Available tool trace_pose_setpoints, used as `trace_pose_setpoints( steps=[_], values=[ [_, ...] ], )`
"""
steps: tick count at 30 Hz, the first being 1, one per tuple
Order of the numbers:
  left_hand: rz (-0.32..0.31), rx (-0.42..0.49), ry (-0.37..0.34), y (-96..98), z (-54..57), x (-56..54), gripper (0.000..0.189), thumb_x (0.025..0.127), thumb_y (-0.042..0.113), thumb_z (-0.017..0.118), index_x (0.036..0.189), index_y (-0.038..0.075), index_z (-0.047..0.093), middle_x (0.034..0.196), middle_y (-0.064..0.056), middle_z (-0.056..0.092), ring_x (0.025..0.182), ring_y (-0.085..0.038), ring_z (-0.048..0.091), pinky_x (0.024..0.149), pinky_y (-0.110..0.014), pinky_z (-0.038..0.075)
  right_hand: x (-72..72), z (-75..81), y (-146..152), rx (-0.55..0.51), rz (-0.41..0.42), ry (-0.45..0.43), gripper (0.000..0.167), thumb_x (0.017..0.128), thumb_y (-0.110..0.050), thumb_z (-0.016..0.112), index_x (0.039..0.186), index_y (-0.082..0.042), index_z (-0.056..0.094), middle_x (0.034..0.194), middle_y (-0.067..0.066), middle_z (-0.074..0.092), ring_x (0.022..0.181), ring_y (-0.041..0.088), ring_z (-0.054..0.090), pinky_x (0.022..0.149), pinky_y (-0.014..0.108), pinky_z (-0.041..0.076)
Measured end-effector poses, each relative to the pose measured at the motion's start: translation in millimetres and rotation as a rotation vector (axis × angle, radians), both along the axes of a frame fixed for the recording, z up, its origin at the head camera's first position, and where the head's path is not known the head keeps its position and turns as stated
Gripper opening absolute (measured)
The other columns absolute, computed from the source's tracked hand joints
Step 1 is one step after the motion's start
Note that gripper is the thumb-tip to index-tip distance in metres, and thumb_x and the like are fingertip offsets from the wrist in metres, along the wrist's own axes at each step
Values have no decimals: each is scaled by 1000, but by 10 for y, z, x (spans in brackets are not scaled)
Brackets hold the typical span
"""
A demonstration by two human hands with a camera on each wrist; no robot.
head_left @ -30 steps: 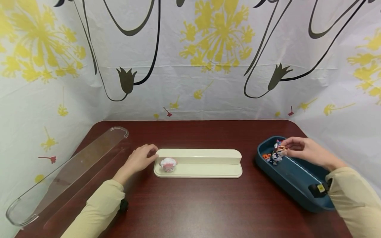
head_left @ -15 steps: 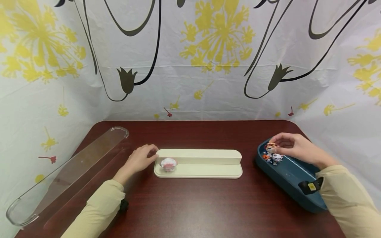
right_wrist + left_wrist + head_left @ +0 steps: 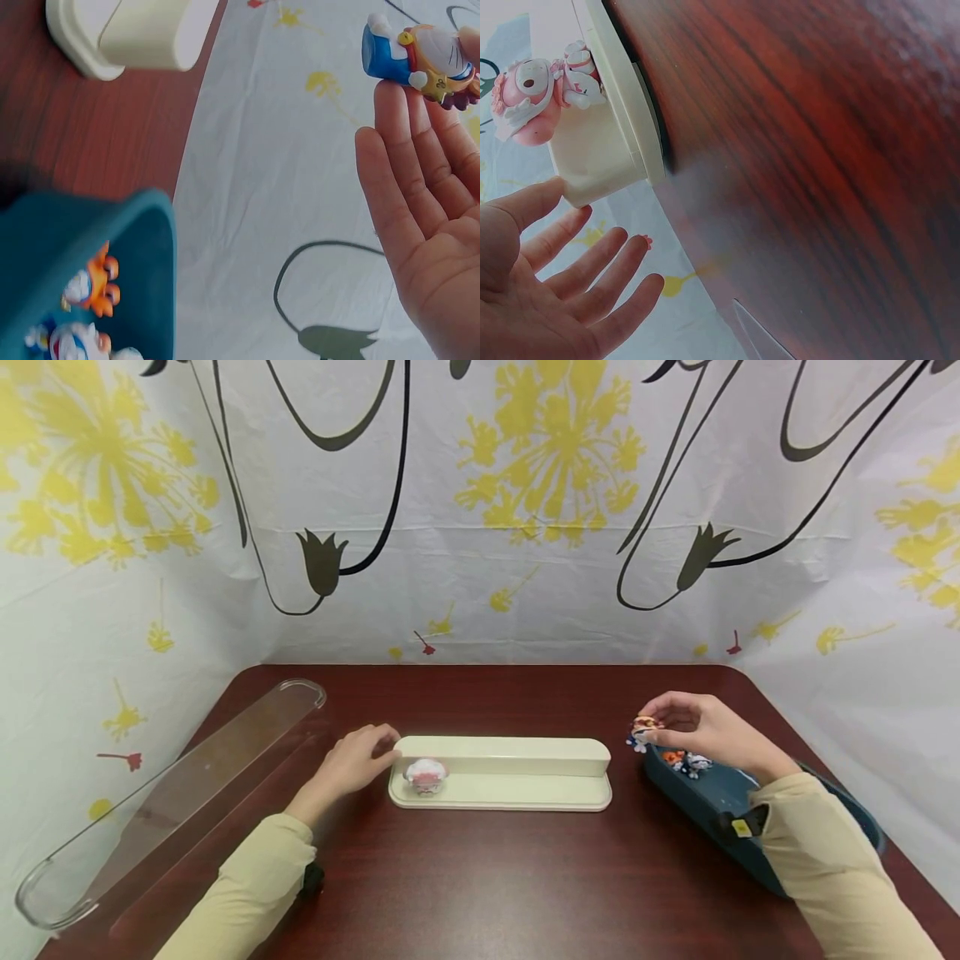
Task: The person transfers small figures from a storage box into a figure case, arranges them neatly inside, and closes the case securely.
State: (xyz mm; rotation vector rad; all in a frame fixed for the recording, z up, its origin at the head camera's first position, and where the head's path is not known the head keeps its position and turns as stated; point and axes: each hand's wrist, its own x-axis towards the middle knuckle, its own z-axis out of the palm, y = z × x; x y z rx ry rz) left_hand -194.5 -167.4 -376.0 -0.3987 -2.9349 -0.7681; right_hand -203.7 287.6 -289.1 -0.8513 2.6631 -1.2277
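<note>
Fingers of the right hand [image 3: 712, 735] are grasping a small toy [image 3: 431, 52], with the thumb by its face; the toy is smooth and shiny, with a rounded blue bottom, a pale face and a yellow bell at its red collar. Just beside these fingers, reaching back under the forearm, is a deep blue tray [image 3: 705, 814], with even walls and rounded corners. Inside its end nearest to the same fingers lie an orange toy [image 3: 97, 281] and a white toy [image 3: 75, 341], both small and bumpy in shape. Thumb of the left hand [image 3: 352, 760] touches the rounded end of a cream base [image 3: 517, 789], while the other fingers of this hand are loosely spread and released. Between the two hands stretches this base, long and glossy, with a raised block along its back. Very near the left fingers, a pink toy [image 3: 426, 775] with a large round head stands upright on its lower step. Well to the left of these fingers is a long clear cover [image 3: 172, 802], thin, with curved ends. Below all fingers spreads the table [image 3: 480, 877], dark red-brown with streaky wood grain, and beyond them hangs a lightly creased white cloth [image 3: 420, 485] with printed flowers.
</note>
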Motion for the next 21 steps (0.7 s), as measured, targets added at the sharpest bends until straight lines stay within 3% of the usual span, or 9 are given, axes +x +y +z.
trace_pose_setpoints(
  steps=[21],
  values=[
    [0, 1, -5, 15, -8, -3, 21, 82, 23, 61, 100, 12, 59, 96, -4, 58, 88, -23, 54, 67, -43, 43, 14, -270, -546, -87, 101, -54, 21, 79, -10, 66, 98, -5, 58, 87, 7, 60, 74, 21, 58, 64, 29, 48]
  ],
)
